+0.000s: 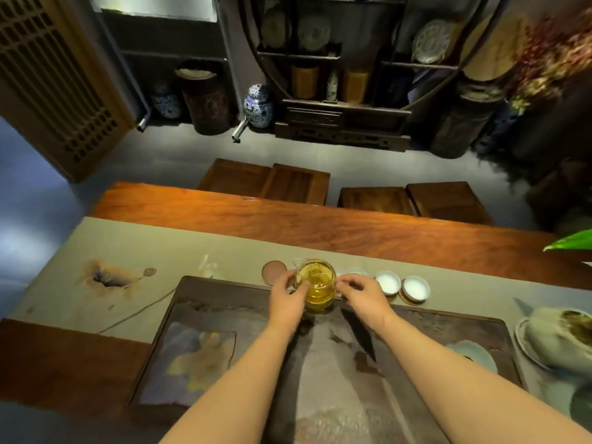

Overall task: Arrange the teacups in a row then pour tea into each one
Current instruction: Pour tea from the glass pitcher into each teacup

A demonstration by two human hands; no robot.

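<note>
A glass pitcher [317,285] of golden tea stands at the far edge of the dark stone tea tray [224,302]. My left hand [286,298] wraps its left side. My right hand [360,294] touches its right side with fingers curled. To the right, white teacups stand in a line on the beige runner: one [388,281], another [415,288], and a third [355,271] partly hidden behind my right hand. A round brown coaster [273,271] lies just left of the pitcher.
A lidded bowl with wet leaves on a saucer [560,338] sits at the right edge. A pale dish [477,355] rests on the tray's right part. A small glass item [208,267] stands left of the coaster. Wooden stools [378,198] line the table's far side.
</note>
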